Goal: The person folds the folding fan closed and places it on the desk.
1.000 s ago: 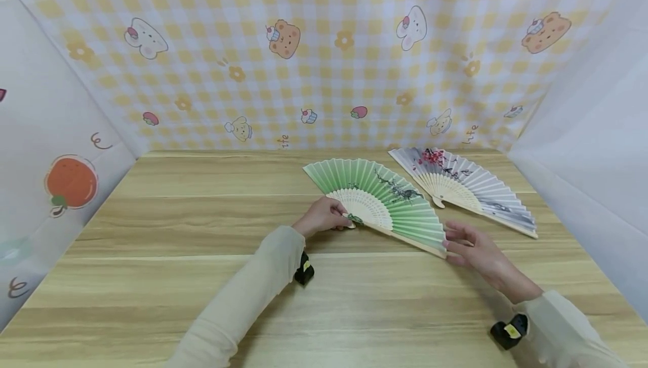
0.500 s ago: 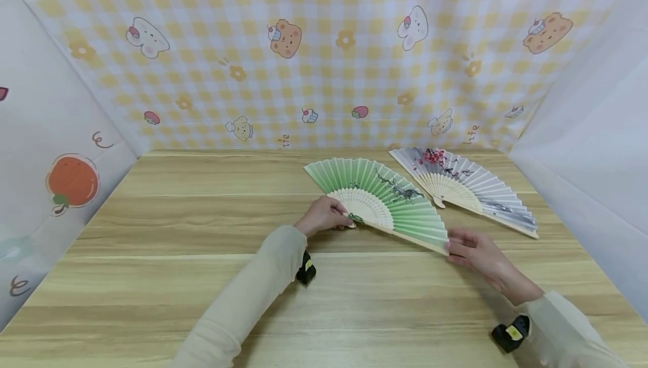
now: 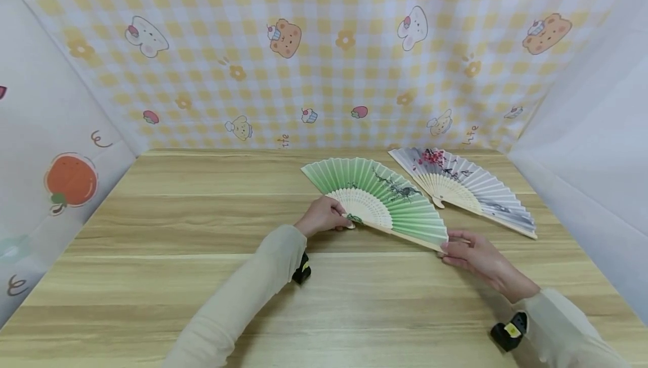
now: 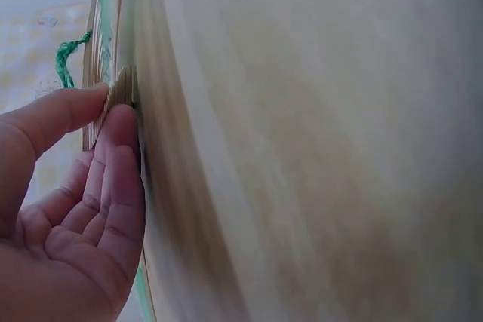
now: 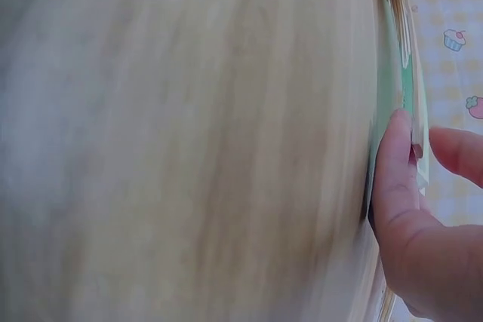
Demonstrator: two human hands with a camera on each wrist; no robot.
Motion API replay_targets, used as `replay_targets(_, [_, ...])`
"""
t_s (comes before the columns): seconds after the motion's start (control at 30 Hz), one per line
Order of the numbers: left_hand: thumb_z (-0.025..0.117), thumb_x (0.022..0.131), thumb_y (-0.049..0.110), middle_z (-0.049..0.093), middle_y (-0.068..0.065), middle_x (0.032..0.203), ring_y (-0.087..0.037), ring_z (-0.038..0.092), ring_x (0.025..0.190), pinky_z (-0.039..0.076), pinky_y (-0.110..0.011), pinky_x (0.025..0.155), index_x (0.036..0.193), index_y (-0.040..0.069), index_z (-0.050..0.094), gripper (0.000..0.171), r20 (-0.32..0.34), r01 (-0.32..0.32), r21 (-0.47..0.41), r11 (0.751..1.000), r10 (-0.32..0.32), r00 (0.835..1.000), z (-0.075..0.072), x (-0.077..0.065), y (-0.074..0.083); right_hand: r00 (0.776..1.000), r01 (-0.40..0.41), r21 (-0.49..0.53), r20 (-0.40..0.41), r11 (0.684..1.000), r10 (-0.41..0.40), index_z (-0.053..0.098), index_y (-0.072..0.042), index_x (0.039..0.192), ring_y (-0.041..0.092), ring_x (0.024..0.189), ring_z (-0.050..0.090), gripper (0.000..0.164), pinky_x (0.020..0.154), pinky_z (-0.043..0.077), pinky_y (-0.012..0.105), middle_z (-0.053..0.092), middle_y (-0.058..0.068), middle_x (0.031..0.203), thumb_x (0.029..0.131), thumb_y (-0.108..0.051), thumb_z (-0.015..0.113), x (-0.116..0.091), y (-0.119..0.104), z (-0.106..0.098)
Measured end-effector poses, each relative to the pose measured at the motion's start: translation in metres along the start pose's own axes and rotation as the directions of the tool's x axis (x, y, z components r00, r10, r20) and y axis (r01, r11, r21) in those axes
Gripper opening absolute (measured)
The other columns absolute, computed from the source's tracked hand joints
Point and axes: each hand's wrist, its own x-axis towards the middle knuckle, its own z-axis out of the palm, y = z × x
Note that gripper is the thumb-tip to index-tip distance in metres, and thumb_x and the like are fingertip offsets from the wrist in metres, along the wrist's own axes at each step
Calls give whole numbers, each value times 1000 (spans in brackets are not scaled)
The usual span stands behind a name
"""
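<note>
A spread green folding fan point(image 3: 415, 216) with a dark branch print lies mid-table. My left hand point(image 3: 324, 215) pinches its pivot end between thumb and fingers, beside a green cord point(image 4: 66, 62) in the left wrist view. At the fan's right end, my right hand point(image 3: 476, 258) has its thumb above the corner and its fingers beneath. In the right wrist view, the fan's outer rib point(image 5: 416, 148) sits between thumb and index finger. Behind it rests a second spread fan point(image 3: 498, 193), white and grey with red blossoms, touched by neither hand.
The wooden table point(image 3: 177, 278) runs back to a yellow checked curtain point(image 3: 324, 86). White cloth walls point(image 3: 597, 148) stand on the left and right sides. A black wrist device point(image 3: 508, 331) shows below each sleeve.
My right thumb has come over the green fan's corner, and that corner has shifted slightly up and left. The left hand keeps its pinch on the pivot end. The white fan stays put.
</note>
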Motion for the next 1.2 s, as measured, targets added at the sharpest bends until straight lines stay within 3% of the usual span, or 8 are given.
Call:
replay_targets(0.33, [72,72,13,61,-3,58,-12,58,52,45,-20,50,75,4,60,16,1,-9,61,998,9,1000,-4,-3,0,1000,-13,16,-15,1000,14,3,15,132,13,84,60,64,78,50,26,55,6,97,91,-4,47,4,-3,4])
replay_targets(0.77, [72,72,16,60,-2,56,-11,56,54,43,-20,51,75,6,59,17,-30,34,93,995,-31,999,-10,-8,-7,1000,0,9,-1,1000,0,5,17,132,12,81,60,61,76,51,26,60,4,88,89,3,46,17,-9,13])
replay_targets(1.2, [71,73,14,62,-3,59,-11,58,54,44,-21,53,80,3,58,18,-112,64,-5,998,-64,992,-15,-15,-20,1000,-9,-49,2,999,9,11,16,132,11,80,60,60,76,51,27,60,6,87,88,4,48,36,-14,22])
